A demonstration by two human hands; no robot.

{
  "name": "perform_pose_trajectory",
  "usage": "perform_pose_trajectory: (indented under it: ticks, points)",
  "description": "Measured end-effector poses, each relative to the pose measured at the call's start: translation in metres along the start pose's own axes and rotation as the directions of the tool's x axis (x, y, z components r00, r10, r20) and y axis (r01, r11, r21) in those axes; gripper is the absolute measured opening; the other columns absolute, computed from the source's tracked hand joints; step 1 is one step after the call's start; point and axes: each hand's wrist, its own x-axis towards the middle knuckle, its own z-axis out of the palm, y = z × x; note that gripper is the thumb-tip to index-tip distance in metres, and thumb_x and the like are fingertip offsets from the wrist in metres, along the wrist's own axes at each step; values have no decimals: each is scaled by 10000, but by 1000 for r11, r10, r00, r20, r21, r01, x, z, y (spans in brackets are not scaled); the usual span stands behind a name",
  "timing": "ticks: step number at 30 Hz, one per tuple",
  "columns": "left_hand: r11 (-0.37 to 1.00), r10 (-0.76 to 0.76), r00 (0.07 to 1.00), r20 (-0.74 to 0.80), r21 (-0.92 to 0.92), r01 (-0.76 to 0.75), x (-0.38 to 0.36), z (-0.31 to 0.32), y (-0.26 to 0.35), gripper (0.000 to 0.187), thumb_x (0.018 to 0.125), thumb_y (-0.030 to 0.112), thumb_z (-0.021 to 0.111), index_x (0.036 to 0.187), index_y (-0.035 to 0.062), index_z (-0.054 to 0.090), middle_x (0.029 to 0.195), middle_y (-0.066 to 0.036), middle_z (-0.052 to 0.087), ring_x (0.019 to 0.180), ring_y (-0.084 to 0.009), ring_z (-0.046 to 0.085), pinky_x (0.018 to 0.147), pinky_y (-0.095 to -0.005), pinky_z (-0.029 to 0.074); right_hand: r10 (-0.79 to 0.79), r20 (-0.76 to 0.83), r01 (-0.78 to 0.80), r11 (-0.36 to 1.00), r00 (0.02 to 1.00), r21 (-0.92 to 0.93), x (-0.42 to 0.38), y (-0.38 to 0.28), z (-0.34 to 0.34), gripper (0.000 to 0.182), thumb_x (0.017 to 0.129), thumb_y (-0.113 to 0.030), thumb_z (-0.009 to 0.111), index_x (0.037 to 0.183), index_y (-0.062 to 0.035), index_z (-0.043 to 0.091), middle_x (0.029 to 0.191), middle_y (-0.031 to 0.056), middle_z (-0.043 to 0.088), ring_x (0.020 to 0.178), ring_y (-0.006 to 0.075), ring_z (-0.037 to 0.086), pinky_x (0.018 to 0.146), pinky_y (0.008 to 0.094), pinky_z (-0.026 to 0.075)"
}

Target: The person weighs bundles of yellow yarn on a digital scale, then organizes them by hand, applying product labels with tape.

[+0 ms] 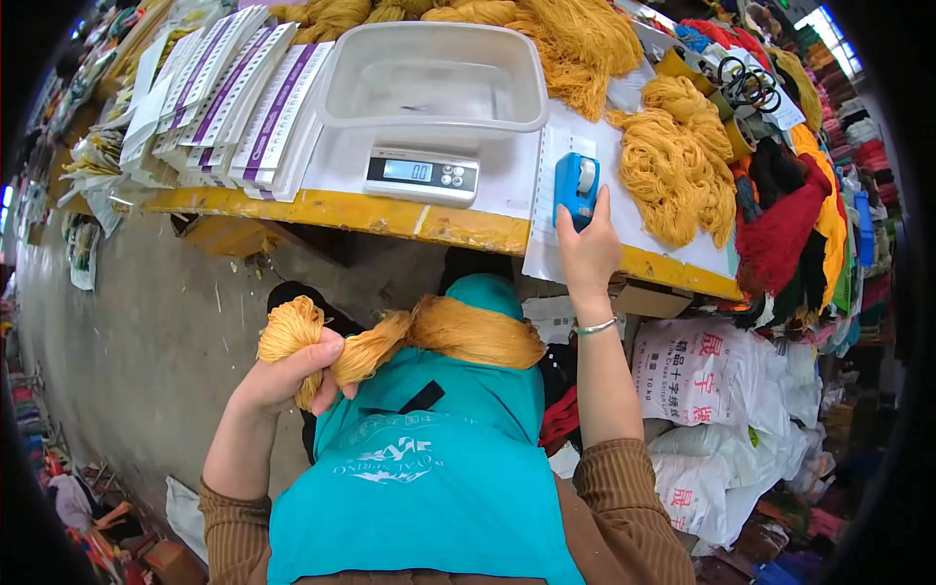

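Note:
My left hand (292,378) is closed around one end of a golden-yellow thread skein (478,331). The bunched end sticks out above my fist, and the rest lies across my lap on the teal apron (429,419). At the table's front edge, my right hand (591,249) has its fingers around the near end of a small blue tape dispenser (567,183), which rests on white paper. Left of it is a kitchen scale (421,177) reading 0.0. Behind the scale stands a translucent plastic tub (439,119), with a small dark mark or item at its bottom.
Stacks of white cards with purple bands (278,117) occupy the table's left side. Loose golden thread (673,161) lies right of the dispenser, with more at the back. Black-handled scissors (749,86) are at the far right. White printed sacks (697,375) stand below the table.

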Motion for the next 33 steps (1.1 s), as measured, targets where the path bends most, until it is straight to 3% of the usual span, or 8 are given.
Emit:
perform_pose_trajectory:
  ticks: [8,10,11,13,14,17,21,33]
  points:
    - [1000,-18,999,-34,-15,18,0,0,0,326,991,301,539,839,24,619,730,-136,683,416,-118,532,389,-241,423,66,39,-67,998,997,20,-15,-3,-9,750,796,-318,724,1389,42,437,994,226,668,911,372,653,756,442,508]
    - [1000,-19,999,-36,-18,19,1,1,0,324,989,299,541,837,23,619,727,-136,683,415,-119,531,388,-240,423,-177,-218,205,973,960,110,-18,3,-7,675,795,-238,741,1351,36,474,1119,212,644,1024,358,617,815,428,493]
    - [1000,-7,999,-42,-22,6,1,0,-1,324,988,297,543,833,23,619,726,-136,682,414,-119,531,388,-239,423,-178,-217,205,973,960,110,-20,7,-10,675,795,-238,741,1351,36,474,1119,212,644,1024,358,617,815,428,493]
    - [1000,7,999,-51,-29,-9,0,-1,-2,324,987,294,544,828,22,618,724,-137,682,414,-119,531,388,-238,423,-166,-195,217,935,967,280,-28,22,-24,528,798,-141,741,1258,15,534,1155,168,622,1044,334,587,847,419,478]
    - [1000,10,999,-52,-29,-11,-1,-2,-2,329,986,299,544,827,22,617,722,-137,681,414,-119,530,388,-239,422,-151,-172,191,952,973,241,-36,25,-31,288,789,-70,724,1055,-19,626,1021,123,638,950,307,592,818,399,484]
    - [1000,7,999,-52,-29,-9,-1,-4,-2,337,986,311,543,827,22,613,720,-137,680,415,-120,529,388,-243,421,-401,-8,397,905,916,153,-45,36,-41,140,758,-61,729,879,-45,660,921,96,632,900,287,585,795,374,483]
    - [999,2,999,-38,-41,-3,3,-3,-2,349,985,326,543,825,23,610,724,-137,680,417,-121,526,388,-248,419,-446,10,442,890,895,117,-45,31,-37,115,719,-55,738,794,-64,651,876,74,628,892,290,587,775,382,484]
    - [999,9,999,-51,-36,-11,-3,-4,-3,367,986,345,545,817,27,615,724,-130,680,417,-119,527,388,-248,420,-562,-86,566,824,822,28,-50,37,-20,159,731,-47,731,872,-74,663,886,67,618,888,289,597,793,399,488]
